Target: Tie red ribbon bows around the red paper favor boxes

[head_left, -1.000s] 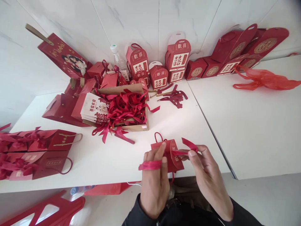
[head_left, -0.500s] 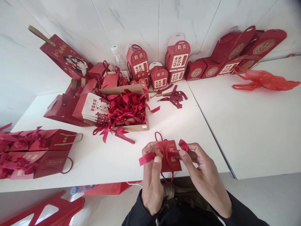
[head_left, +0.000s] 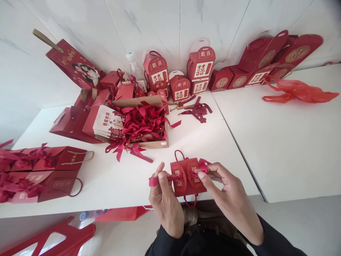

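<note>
A small red gift box with two rounded flaps stands near the table's front edge, a cord loop showing at its back and front. A red ribbon runs through the slots in the flaps. To the left of the box, my left hand is closed in a pinch on one ribbon end, which curls over the fingers. On the other side, my right hand pinches the opposite end, its fingertips close above the right flap. Both ends are held apart across the box top.
A cardboard box of red ribbons and white cards lies beyond my hands. Red gift boxes line the wall. Ribboned boxes stand at left, loose ties behind, and a red plastic bag at right.
My left hand has moved left, drawing its ribbon end away from the box and uncovering the left flap. My right hand has shifted slightly, still pinching the other end.
</note>
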Tool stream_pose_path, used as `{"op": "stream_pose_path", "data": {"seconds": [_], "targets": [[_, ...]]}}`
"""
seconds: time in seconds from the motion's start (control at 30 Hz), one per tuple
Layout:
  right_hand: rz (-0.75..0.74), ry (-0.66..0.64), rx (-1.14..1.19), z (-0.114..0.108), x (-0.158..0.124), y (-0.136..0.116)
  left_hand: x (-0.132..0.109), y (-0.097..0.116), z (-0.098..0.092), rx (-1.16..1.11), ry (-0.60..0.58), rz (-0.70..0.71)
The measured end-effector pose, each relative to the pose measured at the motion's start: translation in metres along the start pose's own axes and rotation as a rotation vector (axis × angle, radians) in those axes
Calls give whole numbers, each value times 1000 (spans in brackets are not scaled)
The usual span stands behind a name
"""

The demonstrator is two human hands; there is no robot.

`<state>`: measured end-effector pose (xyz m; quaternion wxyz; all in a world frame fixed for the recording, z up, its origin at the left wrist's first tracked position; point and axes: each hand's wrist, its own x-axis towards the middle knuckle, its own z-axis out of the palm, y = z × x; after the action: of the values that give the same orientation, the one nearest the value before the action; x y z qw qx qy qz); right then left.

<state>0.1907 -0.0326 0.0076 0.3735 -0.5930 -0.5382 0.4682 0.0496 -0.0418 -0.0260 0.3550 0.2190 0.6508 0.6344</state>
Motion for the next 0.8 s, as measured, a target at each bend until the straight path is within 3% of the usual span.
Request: {"op": "stream_pose_path", "data": {"seconds": [0.1, 0.23, 0.3, 0.43, 0.57, 0.7, 0.8], "targets": [[-8, -12, -19, 0, 0, 1, -3, 7, 4, -223, 43, -118], [13, -12, 4, 1, -1, 2, -7, 13, -5, -337, -240, -22], [20, 6, 17, 1, 0, 1, -9, 12, -9, -275, -297, 7], [18, 18, 23, 1, 0, 0, -9, 6, -10, -57, -188, 30], [1, 5, 18, 1, 0, -1, -4, 3, -7, -42, -114, 16], [-2, 1, 17, 1, 0, 1, -4, 4, -11, -137, -182, 0], [-7, 9, 13, 1, 0, 3, -4, 3, -14, -87, -204, 26]]}}
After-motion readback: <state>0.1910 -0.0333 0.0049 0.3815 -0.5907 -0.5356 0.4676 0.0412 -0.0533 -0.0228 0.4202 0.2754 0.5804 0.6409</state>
